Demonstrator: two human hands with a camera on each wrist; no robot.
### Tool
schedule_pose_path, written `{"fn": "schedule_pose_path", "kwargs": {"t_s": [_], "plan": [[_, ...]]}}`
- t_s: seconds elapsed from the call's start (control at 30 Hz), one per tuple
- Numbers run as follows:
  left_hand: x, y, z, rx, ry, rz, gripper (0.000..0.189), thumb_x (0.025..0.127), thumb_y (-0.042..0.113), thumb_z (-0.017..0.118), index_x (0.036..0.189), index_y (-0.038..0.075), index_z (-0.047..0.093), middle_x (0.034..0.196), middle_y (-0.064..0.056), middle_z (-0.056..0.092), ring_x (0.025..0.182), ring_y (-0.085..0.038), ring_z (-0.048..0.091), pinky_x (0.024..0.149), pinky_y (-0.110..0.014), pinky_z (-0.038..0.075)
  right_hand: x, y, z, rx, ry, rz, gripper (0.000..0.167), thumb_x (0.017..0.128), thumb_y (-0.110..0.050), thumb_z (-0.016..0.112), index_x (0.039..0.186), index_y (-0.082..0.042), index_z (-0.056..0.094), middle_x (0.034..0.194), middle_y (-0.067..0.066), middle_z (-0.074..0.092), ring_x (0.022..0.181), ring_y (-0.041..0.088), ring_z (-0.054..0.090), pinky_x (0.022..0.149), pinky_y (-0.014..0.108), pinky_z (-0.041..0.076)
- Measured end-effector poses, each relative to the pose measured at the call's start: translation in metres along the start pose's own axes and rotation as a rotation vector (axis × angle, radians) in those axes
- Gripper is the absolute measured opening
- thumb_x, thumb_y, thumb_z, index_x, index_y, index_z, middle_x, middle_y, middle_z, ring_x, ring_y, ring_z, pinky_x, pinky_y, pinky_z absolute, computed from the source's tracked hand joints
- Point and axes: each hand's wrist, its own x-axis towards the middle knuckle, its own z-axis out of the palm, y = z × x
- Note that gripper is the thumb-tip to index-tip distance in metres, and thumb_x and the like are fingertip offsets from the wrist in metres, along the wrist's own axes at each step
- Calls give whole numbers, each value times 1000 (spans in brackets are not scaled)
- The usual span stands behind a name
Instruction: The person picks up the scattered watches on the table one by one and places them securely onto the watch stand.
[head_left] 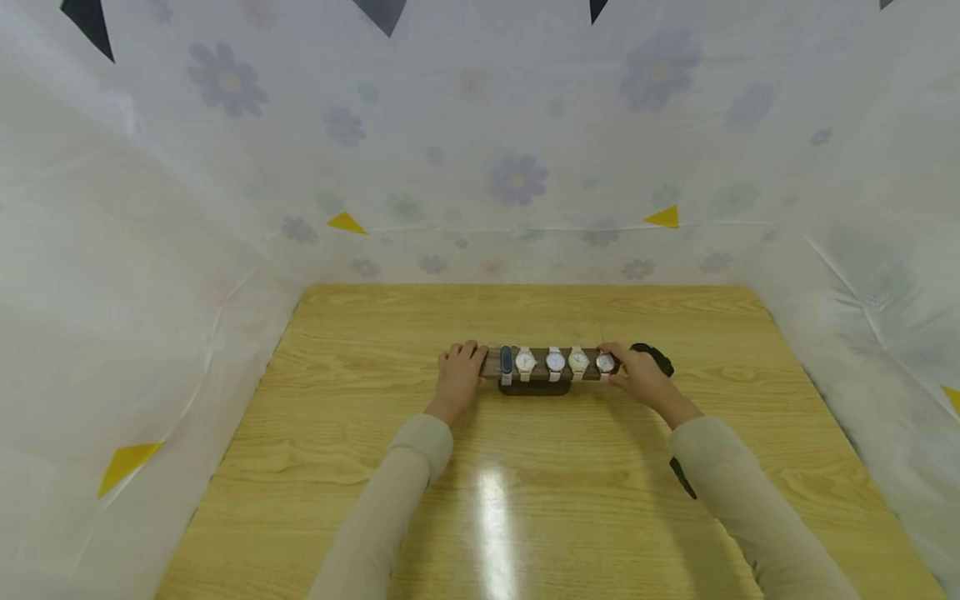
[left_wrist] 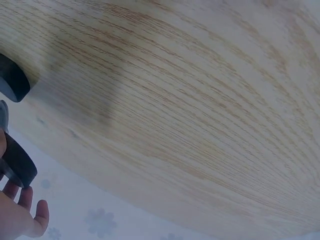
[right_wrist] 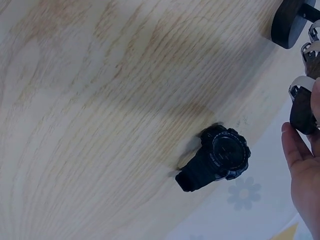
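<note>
A dark wooden watch stand lies crosswise on the table, its bar over a black base. On the bar sit a dark fitness band and several pale-strapped watches. My left hand grips the bar's left end. At the right end, thumb and fingers of my right hand pinch the bar beside the last watch. Just beyond that hand a chunky black wristwatch lies on the table, apart from the fingers. In the left wrist view, the bar's end shows between the fingers.
A wood-grain table lies under everything. Near my right sleeve is a small black object, partly hidden by the forearm. Pale flowered sheeting encloses the table at the back and both sides.
</note>
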Motion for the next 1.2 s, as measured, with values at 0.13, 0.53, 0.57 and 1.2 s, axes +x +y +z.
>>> {"fn": "schedule_pose_path", "kwargs": {"t_s": [0.13,0.53,0.57,1.2], "plan": [[0,0,0,18,24,11,51,87,26,62,134,12,46,135,-9,46,123,-30,43,95,-47,39,0,-1,1,22,12,2,55,81,-10,69,131,1,47,108,22,62,91,33,61,74,45,51],[0,-1,-2,39,7,19,51,88,27,61,135,13,45,136,-8,44,123,-30,42,95,-46,39,3,0,1,10,17,-54,53,80,-9,69,127,4,48,117,24,59,100,36,60,83,48,50],[0,-1,-2,42,4,19,51,89,28,61,135,13,45,137,-8,44,123,-30,42,95,-46,39,3,0,1,10,15,-56,52,80,-9,70,127,4,49,116,24,60,99,36,60,83,48,50],[-1,-4,1,19,6,32,52,88,28,60,135,12,44,137,-10,44,123,-31,42,96,-48,39,6,0,-2,39,-39,-26,54,81,-9,68,128,6,46,104,24,63,86,32,63,73,43,52]]}}
